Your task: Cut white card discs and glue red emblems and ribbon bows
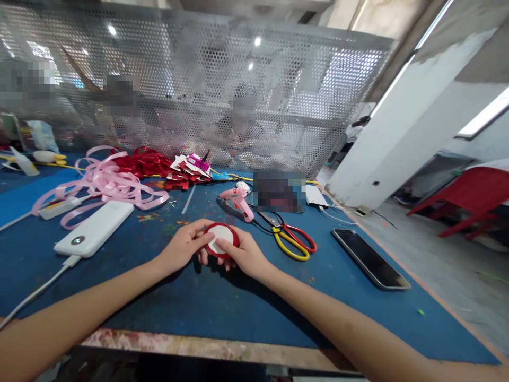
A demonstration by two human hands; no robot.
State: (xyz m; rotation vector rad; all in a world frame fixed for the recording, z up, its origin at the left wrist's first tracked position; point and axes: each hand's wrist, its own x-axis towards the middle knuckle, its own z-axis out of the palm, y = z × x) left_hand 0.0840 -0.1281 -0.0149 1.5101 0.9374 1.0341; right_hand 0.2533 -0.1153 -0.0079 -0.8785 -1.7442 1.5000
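Both of my hands meet over the middle of the blue table (222, 307) and hold a small round disc (221, 239), white in the centre with a red ribbon rim. My left hand (186, 245) grips its left edge, fingers curled round it. My right hand (243, 253) grips its right side, thumb pressed on the white face. The disc sits just above the table top.
A pink glue gun (238, 200) and two scissors (293, 240) lie just beyond my hands. A dark phone (369, 258) lies at the right, a white power bank (95, 228) with cable at the left. Pink ribbon (105, 185) and red ribbon pieces (159, 165) pile before a perforated metal screen; people sit behind it.
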